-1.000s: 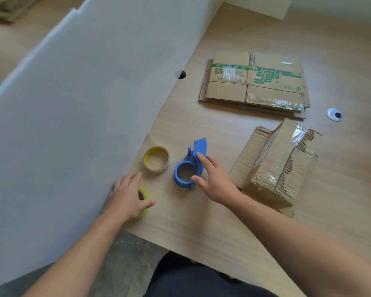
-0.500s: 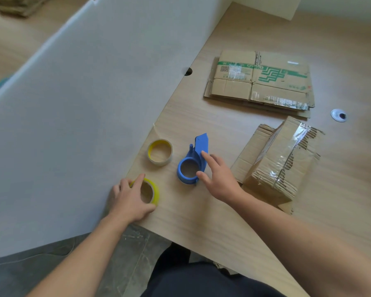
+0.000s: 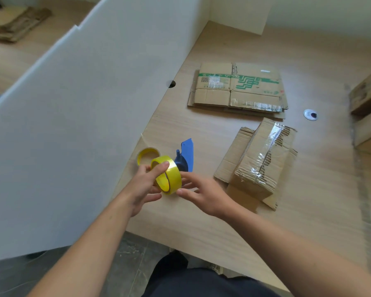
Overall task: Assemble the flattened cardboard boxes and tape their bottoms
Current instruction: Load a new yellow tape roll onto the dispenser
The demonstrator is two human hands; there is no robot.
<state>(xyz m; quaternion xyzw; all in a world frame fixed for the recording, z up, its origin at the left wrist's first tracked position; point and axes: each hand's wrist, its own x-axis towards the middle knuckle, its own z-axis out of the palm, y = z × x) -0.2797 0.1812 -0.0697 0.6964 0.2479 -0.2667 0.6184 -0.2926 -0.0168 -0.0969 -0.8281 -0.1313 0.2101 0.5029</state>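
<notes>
My left hand [image 3: 142, 185] holds a yellow tape roll [image 3: 168, 175] up above the table, thumb over its rim. My right hand [image 3: 201, 192] touches the roll's right side with its fingertips. Behind the roll lies a blue tape dispenser [image 3: 185, 156], partly hidden by it. A second yellow tape roll [image 3: 147, 156] lies flat on the table beside the white panel. A folded box with clear tape along its seam [image 3: 259, 166] rests to the right of my hands. Farther back lies a stack of flattened cardboard boxes [image 3: 238, 87] with green print.
A tall white panel [image 3: 73, 125] borders the wooden table [image 3: 308, 200] on the left. A round metal grommet [image 3: 310, 114] sits in the tabletop at the right. More cardboard boxes [image 3: 368, 108] stand at the right edge. Cardboard [image 3: 15, 24] lies on the floor beyond the panel.
My left hand has lifted the yellow tape roll off the table. My right hand has left the blue dispenser and come across to the roll.
</notes>
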